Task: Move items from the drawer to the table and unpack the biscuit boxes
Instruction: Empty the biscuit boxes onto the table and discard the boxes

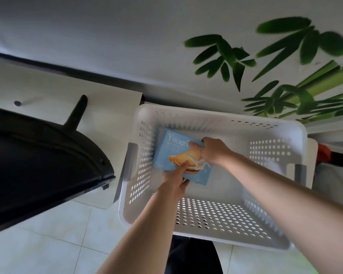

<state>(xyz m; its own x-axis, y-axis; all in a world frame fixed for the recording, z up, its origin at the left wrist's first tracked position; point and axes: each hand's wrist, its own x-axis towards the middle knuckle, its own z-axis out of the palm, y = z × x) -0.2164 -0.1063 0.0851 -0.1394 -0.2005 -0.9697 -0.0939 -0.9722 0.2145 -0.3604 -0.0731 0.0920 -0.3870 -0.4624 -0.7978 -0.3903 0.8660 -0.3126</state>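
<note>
Both hands — left hand [175, 175], right hand [210, 150] — grip pale-blue cardboard biscuit box [170, 151] inside white perforated plastic drawer [222, 119]; lift level, clearing rim above.

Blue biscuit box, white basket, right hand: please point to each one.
blue biscuit box [171, 149], head view, printed front face
white basket [222, 216], head view, perforated near wall
right hand [214, 151], head view, back of hand

Left hand [175, 176] fingers hidden under biscuit box [173, 151]
</note>
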